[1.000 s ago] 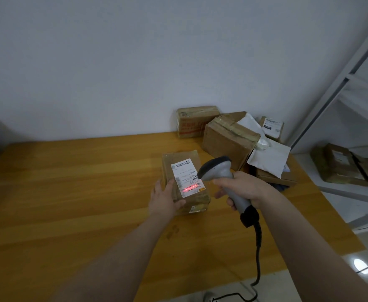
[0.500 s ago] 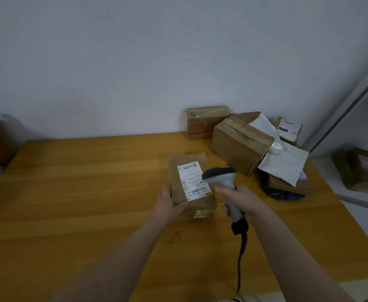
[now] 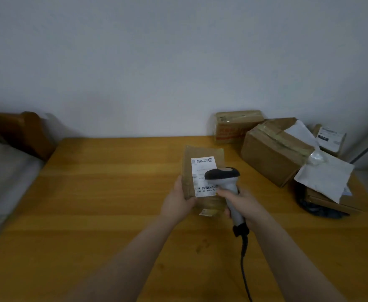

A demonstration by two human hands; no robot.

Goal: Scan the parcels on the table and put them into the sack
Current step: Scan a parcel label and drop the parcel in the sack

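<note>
A small brown cardboard parcel (image 3: 200, 158) with a white barcode label (image 3: 202, 168) faces up at the middle of the wooden table (image 3: 113, 192). My left hand (image 3: 178, 201) grips its near left edge. My right hand (image 3: 241, 201) holds a grey handheld scanner (image 3: 224, 177) by the handle, its dark head over the label's right side. The scanner's black cable (image 3: 244, 264) runs down toward me. No sack is in view.
More parcels sit at the table's back right: a taped carton (image 3: 235, 125), a bigger tilted carton (image 3: 272, 153), a white mailer (image 3: 326, 179), a small labelled box (image 3: 331, 138) and a dark bag (image 3: 318, 209). A brown wooden piece (image 3: 22, 131) stands left.
The red scan line on the label is gone. My view has swung left, so the shelf at the right has left the frame and the wooden piece at the left has come in.
</note>
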